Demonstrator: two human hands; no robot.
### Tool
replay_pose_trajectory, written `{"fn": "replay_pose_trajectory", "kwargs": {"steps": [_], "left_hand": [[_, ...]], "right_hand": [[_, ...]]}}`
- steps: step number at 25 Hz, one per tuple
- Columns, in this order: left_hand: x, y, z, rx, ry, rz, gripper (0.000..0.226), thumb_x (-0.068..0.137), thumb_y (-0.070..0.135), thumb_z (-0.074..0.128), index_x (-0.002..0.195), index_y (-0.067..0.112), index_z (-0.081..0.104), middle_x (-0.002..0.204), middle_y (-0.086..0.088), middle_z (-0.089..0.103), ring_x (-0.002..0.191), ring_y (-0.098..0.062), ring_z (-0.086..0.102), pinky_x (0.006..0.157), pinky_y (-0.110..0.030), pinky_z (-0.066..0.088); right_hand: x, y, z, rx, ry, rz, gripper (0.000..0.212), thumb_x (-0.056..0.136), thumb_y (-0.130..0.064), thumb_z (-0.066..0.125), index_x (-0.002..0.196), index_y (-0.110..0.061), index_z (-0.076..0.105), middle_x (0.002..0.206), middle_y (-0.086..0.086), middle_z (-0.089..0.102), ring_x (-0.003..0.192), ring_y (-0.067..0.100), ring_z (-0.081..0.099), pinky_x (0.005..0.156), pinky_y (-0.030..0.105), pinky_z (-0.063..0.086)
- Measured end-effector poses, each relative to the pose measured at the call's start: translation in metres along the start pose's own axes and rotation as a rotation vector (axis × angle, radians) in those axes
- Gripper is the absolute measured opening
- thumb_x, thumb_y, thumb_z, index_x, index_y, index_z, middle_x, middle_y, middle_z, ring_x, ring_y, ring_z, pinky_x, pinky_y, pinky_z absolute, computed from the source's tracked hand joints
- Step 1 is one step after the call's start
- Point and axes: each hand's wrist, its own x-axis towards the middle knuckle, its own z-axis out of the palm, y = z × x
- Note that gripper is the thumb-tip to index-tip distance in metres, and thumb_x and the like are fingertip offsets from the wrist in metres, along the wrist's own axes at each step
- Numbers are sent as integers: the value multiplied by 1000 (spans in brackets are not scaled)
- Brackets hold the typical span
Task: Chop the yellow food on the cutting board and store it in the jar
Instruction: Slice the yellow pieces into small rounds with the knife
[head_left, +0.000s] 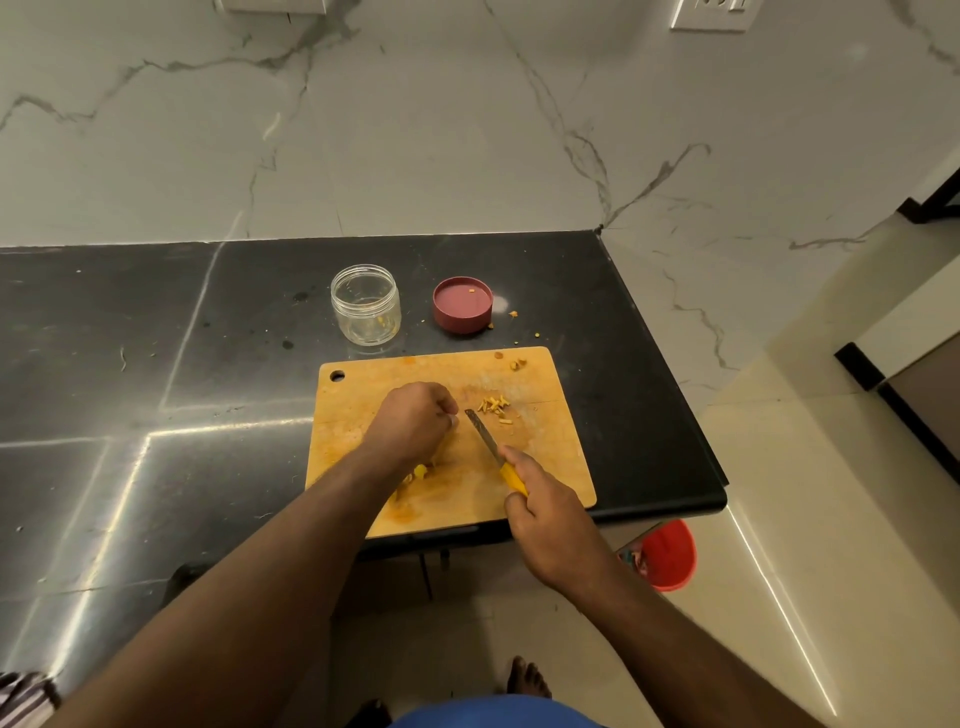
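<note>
A wooden cutting board (540, 457) lies near the counter's right end. My right hand (550, 525) grips a yellow-handled knife (488, 444), its blade angled up and left across the board. My left hand (413, 421) rests curled on the board just left of the blade tip; what its fingers hold is hidden. Small chopped yellow pieces (496, 408) lie right of the blade tip. More yellow food (418, 473) shows under my left wrist. A clear jar (366, 312) stands open behind the board, a few yellow bits inside.
The jar's dark red lid (462, 304) lies upside down right of the jar, with yellow crumbs around it. The black counter (130, 374) ends just right of the board. A red bucket (667, 553) sits on the floor below. A marble wall rises behind.
</note>
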Motion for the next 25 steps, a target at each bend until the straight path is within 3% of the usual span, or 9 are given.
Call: {"fn": "replay_pose_trajectory", "kwargs": {"steps": [4, 12, 20, 25], "left_hand": [[0, -8, 1, -17, -27, -46, 31, 95, 15, 68, 125, 19, 67, 109, 3, 66, 95, -12, 60, 74, -25, 53], [1, -13, 7, -25, 53, -89, 18, 90, 21, 74, 108, 21, 72, 98, 6, 64, 93, -12, 62, 79, -31, 60], [7, -14, 5, -7, 24, -96, 7, 88, 23, 75, 95, 22, 73, 92, 5, 68, 80, -9, 62, 64, -26, 56], [11, -15, 6, -15, 5, -115, 4, 88, 21, 76, 90, 21, 73, 90, 4, 69, 81, -11, 63, 62, -26, 54]], "right_hand": [[-1, 0, -1, -11, 11, 2, 51, 101, -18, 41, 151, -28, 33, 138, -2, 52, 108, 8, 55, 86, 20, 46], [6, -5, 7, -108, -28, -30, 51, 102, -23, 36, 152, -28, 28, 136, 0, 51, 114, 11, 51, 96, 28, 45], [15, -11, 16, -226, -58, -47, 53, 103, -24, 35, 154, -26, 22, 134, 1, 50, 113, 14, 50, 94, 28, 42], [16, -11, 20, -238, -66, -29, 53, 103, -24, 35, 154, -26, 21, 135, 1, 49, 113, 15, 51, 95, 31, 45]]}}
